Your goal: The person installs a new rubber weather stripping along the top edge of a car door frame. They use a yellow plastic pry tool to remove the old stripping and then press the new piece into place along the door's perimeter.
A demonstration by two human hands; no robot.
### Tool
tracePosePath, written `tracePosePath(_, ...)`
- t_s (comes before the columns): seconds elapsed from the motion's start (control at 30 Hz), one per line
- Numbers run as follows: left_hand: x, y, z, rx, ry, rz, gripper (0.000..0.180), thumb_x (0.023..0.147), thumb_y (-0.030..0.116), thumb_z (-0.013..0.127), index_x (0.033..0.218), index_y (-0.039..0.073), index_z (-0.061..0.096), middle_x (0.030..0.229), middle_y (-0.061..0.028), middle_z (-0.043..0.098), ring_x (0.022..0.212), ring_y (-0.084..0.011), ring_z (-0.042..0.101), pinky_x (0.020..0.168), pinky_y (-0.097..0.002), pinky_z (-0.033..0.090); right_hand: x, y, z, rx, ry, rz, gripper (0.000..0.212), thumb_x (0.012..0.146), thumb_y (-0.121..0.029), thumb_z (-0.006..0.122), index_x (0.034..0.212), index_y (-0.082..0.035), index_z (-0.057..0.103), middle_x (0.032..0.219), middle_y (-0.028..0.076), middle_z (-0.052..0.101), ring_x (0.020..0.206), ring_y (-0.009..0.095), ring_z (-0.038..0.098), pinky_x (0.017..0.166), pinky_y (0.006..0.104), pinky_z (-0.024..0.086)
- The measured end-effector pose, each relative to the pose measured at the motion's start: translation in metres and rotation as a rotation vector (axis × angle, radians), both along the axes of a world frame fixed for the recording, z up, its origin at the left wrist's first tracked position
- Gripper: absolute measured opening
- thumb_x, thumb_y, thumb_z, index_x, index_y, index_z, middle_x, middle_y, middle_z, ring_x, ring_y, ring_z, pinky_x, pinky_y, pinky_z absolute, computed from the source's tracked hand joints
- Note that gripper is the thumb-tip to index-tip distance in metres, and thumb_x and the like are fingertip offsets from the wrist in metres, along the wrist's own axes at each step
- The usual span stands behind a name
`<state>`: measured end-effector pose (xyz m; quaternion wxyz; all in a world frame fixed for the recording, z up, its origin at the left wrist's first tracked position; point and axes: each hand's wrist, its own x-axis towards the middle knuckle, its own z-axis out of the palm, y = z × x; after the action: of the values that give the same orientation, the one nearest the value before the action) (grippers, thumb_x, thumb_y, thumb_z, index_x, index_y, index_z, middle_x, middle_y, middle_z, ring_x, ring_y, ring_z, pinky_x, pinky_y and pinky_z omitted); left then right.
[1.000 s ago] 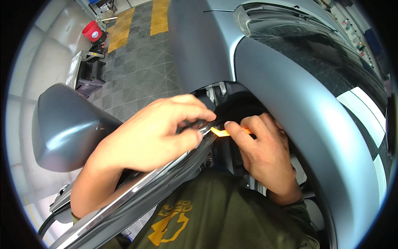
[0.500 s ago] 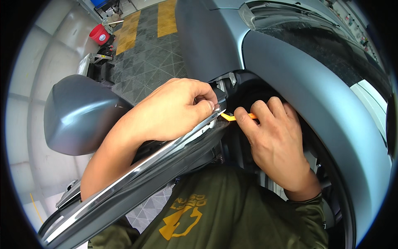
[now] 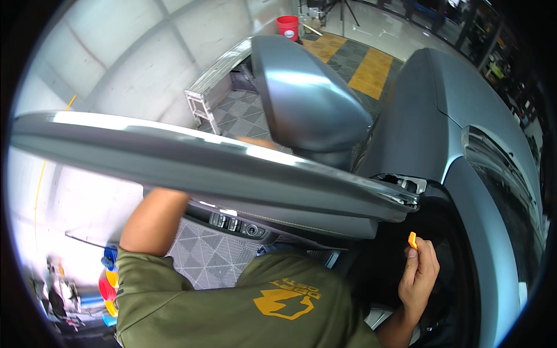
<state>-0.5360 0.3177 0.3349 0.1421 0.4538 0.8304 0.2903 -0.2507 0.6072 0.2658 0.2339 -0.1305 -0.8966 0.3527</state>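
My right hand is closed around an orange plastic pry tool, its angled tip pointing up past the fingertips. It is held in the door opening, apart from the door's front corner. My left arm passes behind the upper edge of the open car door. Only a patch of skin of my left hand or forearm shows beyond that edge, beside the side mirror; its fingers are hidden.
A grey-blue fender and windshield pillar stand to the right. Window switches sit on the door's inner panel. A metal work platform and red bucket are beyond the door.
The view has swung toward the left. Both hands have left the door's front corner: the right has drawn back with the pry tool, the left has gone behind the door.
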Motion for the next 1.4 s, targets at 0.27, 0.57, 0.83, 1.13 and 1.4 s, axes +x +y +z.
tracePosePath(0.27, -0.039, -0.158, -0.012, -0.395, 0.393, 0.477, 0.034, 0.1, 0.034, 0.052, 0.097, 0.001, 0.059, 0.092, -0.0157, 0.059, 0.09, -0.031, 0.06, 0.08, -0.0394, 0.046, -0.019, 0.002, 0.002, -0.021, 0.195, -0.116, 0.019, 0.098, -0.004, 0.049, 0.109, 0.006, 0.062, 0.085, 0.009, 0.056, 0.076, 0.015, 0.056, 0.067, 0.0266, 0.046)
tracePosePath(0.57, -0.032, -0.156, -0.012, -0.329, 0.697, 0.186, 0.062, 0.091, 0.061, 0.054, 0.072, 0.002, 0.051, 0.069, -0.0175, 0.049, 0.064, -0.0384, 0.051, 0.058, -0.047, 0.037, -0.071, 0.001, 0.002, -0.001, 0.31, -0.326, 0.017, 0.096, -0.005, 0.054, 0.108, 0.004, 0.063, 0.085, 0.014, 0.06, 0.073, 0.025, 0.059, 0.068, 0.0322, 0.047)
tracePosePath(0.83, -0.054, -0.162, -0.03, -0.305, 0.587, 0.212, 0.08, 0.083, 0.076, 0.051, 0.077, -0.004, 0.055, 0.069, -0.0196, 0.049, 0.065, -0.0404, 0.05, 0.059, -0.0478, 0.037, -0.07, 0.018, -0.005, -0.182, 0.118, -0.241, 0.017, 0.097, -0.008, 0.054, 0.105, 0.003, 0.065, 0.1, 0.006, 0.06, 0.089, 0.015, 0.058, 0.078, 0.0277, 0.047)
tracePosePath(1.13, -0.055, -0.158, -0.039, -0.45, 0.374, 0.257, 0.086, 0.086, 0.08, 0.041, 0.077, -0.005, 0.051, 0.073, -0.0217, 0.048, 0.069, -0.0423, 0.049, 0.063, -0.0481, 0.036, -0.084, 0.054, -0.017, -0.397, 0.217, 0.235, 0.013, 0.09, -0.002, 0.055, 0.098, 0.003, 0.065, 0.097, 0.008, 0.063, 0.087, 0.018, 0.06, 0.076, 0.0302, 0.048)
tracePosePath(1.4, -0.024, -0.137, -0.005, -0.626, 0.419, 0.198, 0.045, 0.095, 0.041, 0.058, 0.1, -0.003, 0.064, 0.089, -0.0283, 0.063, 0.084, -0.0457, 0.061, 0.075, -0.0495, 0.047, -0.086, 0.046, -0.024, -0.494, 0.309, 0.175, 0.008, 0.087, 0.003, 0.056, 0.093, 0.005, 0.061, 0.095, 0.011, 0.064, 0.075, 0.015, 0.06, 0.069, 0.0288, 0.049)
